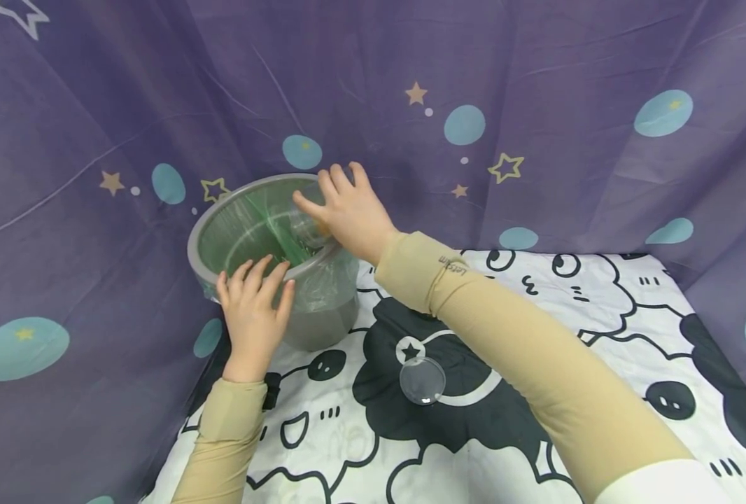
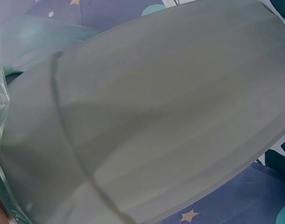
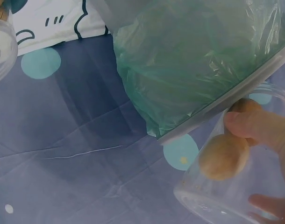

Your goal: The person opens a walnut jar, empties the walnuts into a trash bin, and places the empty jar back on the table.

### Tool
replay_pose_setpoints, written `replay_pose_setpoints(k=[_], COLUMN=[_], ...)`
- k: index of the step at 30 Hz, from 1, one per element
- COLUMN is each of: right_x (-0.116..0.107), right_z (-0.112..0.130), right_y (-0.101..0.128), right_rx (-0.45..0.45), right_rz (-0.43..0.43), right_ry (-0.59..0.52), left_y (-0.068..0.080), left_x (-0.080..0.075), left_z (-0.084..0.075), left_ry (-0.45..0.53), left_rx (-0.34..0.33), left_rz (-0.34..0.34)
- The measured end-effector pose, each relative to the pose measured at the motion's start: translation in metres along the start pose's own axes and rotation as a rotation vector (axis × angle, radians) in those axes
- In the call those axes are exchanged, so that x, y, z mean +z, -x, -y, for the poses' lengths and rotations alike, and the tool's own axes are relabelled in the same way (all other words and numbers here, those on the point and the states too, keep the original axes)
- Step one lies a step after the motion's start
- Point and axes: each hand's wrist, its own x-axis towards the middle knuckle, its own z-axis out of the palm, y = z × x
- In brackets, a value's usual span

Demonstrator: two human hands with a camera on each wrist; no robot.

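My left hand (image 1: 250, 315) grips the near rim of a grey trash can (image 1: 316, 325), its fingertips bent over the edge. A thin green bag (image 3: 170, 70) lines the can and folds over its rim. My right hand (image 1: 357, 213) holds a clear plastic jar (image 3: 198, 198) by its sides, tilted over the right side of the can's mouth. Round brown pieces (image 3: 219, 161) show through the jar wall beside the thumb. In the left wrist view, the can's grey side (image 2: 170, 116) fills most of the picture. The can's bottom is hidden.
A clear round lid (image 1: 422, 381) lies on the black-and-white cartoon cloth (image 1: 474, 469). A purple curtain (image 1: 373, 70) with stars and blue ovals hangs right behind the can. Part of another clear container (image 3: 2, 51) with brown contents shows at the right wrist view's edge.
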Motion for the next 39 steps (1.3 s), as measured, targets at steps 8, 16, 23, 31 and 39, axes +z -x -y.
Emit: replay_pose_setpoints(k=[8,16,23,31,39], right_x=[-0.005,-0.003,0.001,0.008,0.016], right_z=[0.004,0.010,0.012,0.008,0.002], right_y=[-0.005,-0.009,-0.009,-0.006,0.003], right_rx=[-0.061,-0.129,-0.153,-0.097,0.007], right_rz=[0.032,0.006,-0.015,-0.041,-0.061], right_ry=[0.134,0.292,0.357,0.270,0.132], left_y=[0.000,0.000,0.000,-0.001,0.000], left_x=[0.000,0.002,0.005,0.004,0.005], left_z=[0.000,0.002,0.004,0.002,0.002], left_ry=[-0.005,-0.010,-0.008,-0.009,-0.012], left_rx=[0.006,0.007,0.009,0.001,0.000], left_rz=[0.002,0.006,-0.002,0.012,0.014])
